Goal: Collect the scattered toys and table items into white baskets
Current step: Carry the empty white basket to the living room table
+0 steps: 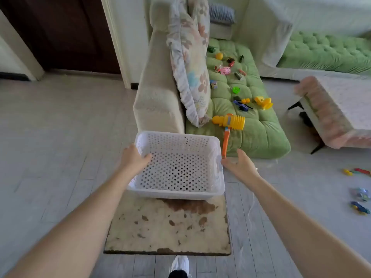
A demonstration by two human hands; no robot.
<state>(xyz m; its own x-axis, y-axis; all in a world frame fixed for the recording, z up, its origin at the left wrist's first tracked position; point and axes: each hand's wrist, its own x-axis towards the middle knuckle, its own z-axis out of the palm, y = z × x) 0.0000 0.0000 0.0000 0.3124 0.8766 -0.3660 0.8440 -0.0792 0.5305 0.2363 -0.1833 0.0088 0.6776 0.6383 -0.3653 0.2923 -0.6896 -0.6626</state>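
An empty white perforated basket (178,189) is held in the air in front of me, above a stained mat. My left hand (133,159) grips its left rim. My right hand (239,167) touches its right side at the handle, fingers spread. Ahead, a green tufted sofa seat (259,135) carries several scattered toys: a big yellow toy hammer (229,122) with an orange handle hanging over the front edge, yellow pieces (264,102), a blue toy (242,106), a green ring (236,90), a pink toy (225,70). More toys (359,199) lie on the floor at right.
A floral cushion (190,63) leans on the beige sofa arm (158,105). A low table with a pink-edged cloth (331,117) stands at right. A second green seat (325,51) is at the far right. A dark door is at back left. My shoe (180,265) shows below.
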